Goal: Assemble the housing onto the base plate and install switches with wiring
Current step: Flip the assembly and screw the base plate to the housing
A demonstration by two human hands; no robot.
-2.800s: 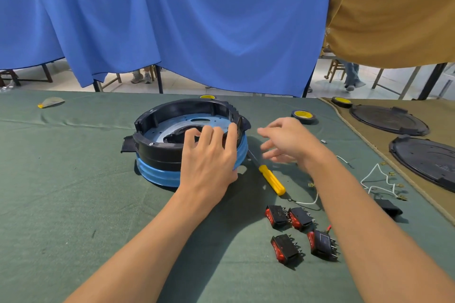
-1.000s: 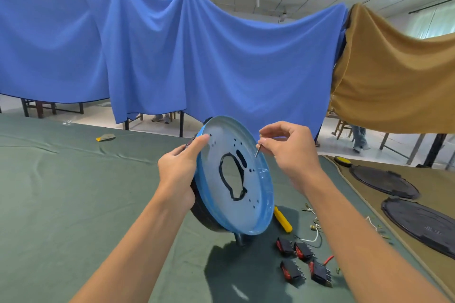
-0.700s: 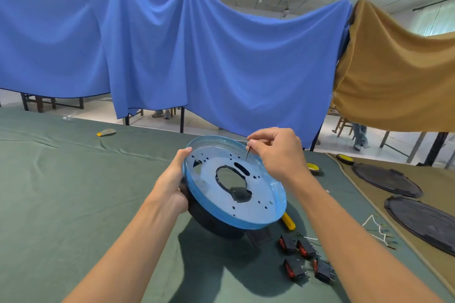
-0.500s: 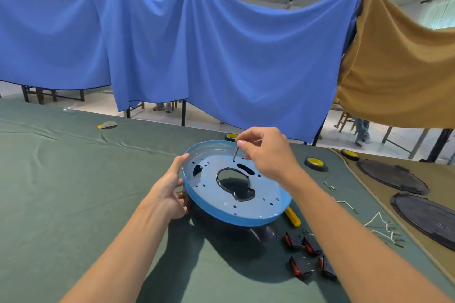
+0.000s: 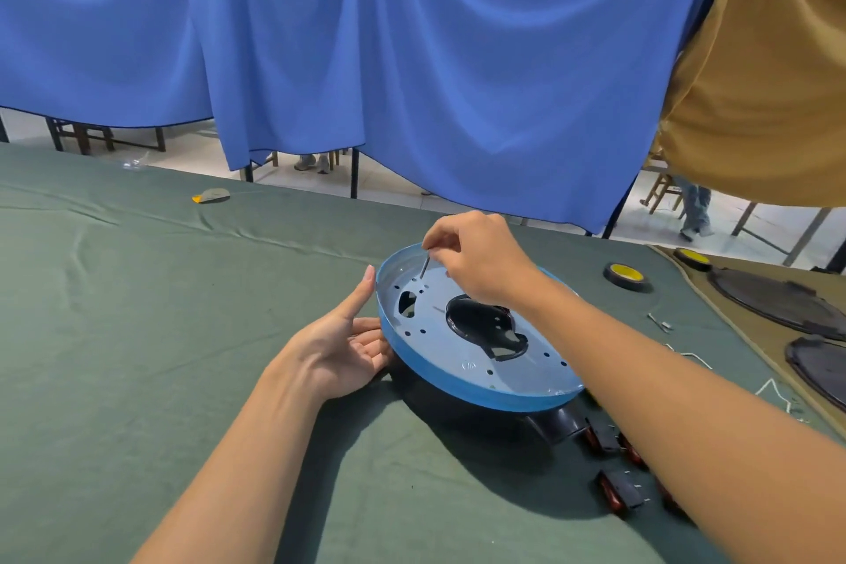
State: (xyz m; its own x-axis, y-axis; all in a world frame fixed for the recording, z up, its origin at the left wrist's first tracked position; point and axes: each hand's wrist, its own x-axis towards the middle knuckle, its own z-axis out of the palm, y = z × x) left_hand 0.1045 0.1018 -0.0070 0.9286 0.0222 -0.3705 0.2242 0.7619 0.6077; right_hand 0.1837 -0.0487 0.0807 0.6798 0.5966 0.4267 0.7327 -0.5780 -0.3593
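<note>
The blue base plate [image 5: 458,348] lies upside down on the green cloth with the black housing [image 5: 556,424] underneath it; a black tab sticks out at the near right. My right hand [image 5: 476,263] pinches a small metal screw [image 5: 424,267] and holds its tip at a hole near the plate's far left rim. My left hand [image 5: 341,348] rests against the plate's left edge, fingers straight, thumb pointing up. Several black and red rocker switches [image 5: 618,488] lie near the plate's right side, partly hidden by my right forearm.
A yellow and black tape roll [image 5: 626,276] sits at the far right. White wires [image 5: 773,389] and small metal parts [image 5: 659,323] lie right of the plate. Black round covers [image 5: 773,302] rest on the brown mat. Blue and brown curtains hang behind the table.
The assembly was flipped over from housing-up, lowered and laid flat on the cloth. My right hand picked up a screw and brought it to a hole at the far left rim.
</note>
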